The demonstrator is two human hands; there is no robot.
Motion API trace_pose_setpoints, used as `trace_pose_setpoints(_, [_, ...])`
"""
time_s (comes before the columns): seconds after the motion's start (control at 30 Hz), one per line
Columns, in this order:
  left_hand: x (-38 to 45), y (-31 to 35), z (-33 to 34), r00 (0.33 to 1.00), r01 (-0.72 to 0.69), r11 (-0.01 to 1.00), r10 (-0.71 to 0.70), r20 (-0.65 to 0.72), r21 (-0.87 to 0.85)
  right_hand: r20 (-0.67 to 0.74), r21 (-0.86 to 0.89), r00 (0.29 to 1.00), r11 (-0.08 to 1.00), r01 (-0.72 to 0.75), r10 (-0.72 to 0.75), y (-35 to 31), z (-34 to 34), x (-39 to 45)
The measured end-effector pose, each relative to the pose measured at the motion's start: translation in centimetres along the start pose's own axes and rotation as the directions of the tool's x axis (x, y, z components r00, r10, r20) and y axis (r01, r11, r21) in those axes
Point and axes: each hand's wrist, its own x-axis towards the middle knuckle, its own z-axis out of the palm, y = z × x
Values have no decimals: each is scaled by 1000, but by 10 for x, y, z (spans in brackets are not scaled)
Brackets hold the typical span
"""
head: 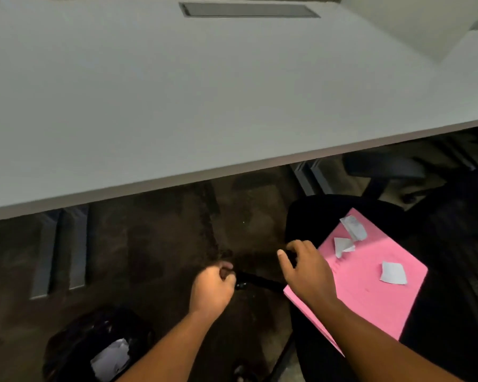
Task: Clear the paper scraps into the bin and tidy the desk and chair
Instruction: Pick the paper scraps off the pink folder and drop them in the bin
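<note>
A black office chair (309, 216) stands at the right, half under the white desk (177, 92). A pink folder (370, 293) lies on its seat. On the folder are three pale paper scraps, one (353, 227) at the far corner, one (342, 245) beside it, and one (393, 272) nearer me. My left hand (213, 288) is a closed fist around the end of the chair's black armrest (260, 282). My right hand (304, 268) hovers at the folder's left edge with bent fingers and holds nothing. A black-lined bin (75, 340) at the lower left holds white paper (111, 357).
The desk top has a grey cable hatch (249, 10) at the back. Grey desk legs (58, 252) stand on the dark carpet at the left. A second chair base (384, 172) sits under the desk at the right.
</note>
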Motion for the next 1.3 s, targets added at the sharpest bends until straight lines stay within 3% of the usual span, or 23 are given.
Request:
trace_pose_setpoints(0.27, [0,81,76,976,-203,974,193,98,103,-88,6,982,986,-167,167,86,-57,-3])
trace_pose_setpoints(0.5, [-1,137,156,922,-386,886,365,125,259,-169,-3,906,919,-394,388,168,-90,-7])
trace_pose_setpoints(0.7, [9,168,214,871,-486,787,472,135,380,-186,1,852,868,-497,489,216,-101,-4])
trace_pose_setpoints(1.03, [10,177,241,887,-433,727,449,108,534,-190,16,814,831,-557,549,240,-97,-3])
trace_pose_setpoints(1.2, [13,176,238,886,-439,716,446,129,543,-167,-30,791,799,-600,588,239,-92,1])
trace_pose_setpoints(1.3, [13,177,235,878,-466,760,459,134,453,-148,-48,774,778,-627,615,236,-87,4])
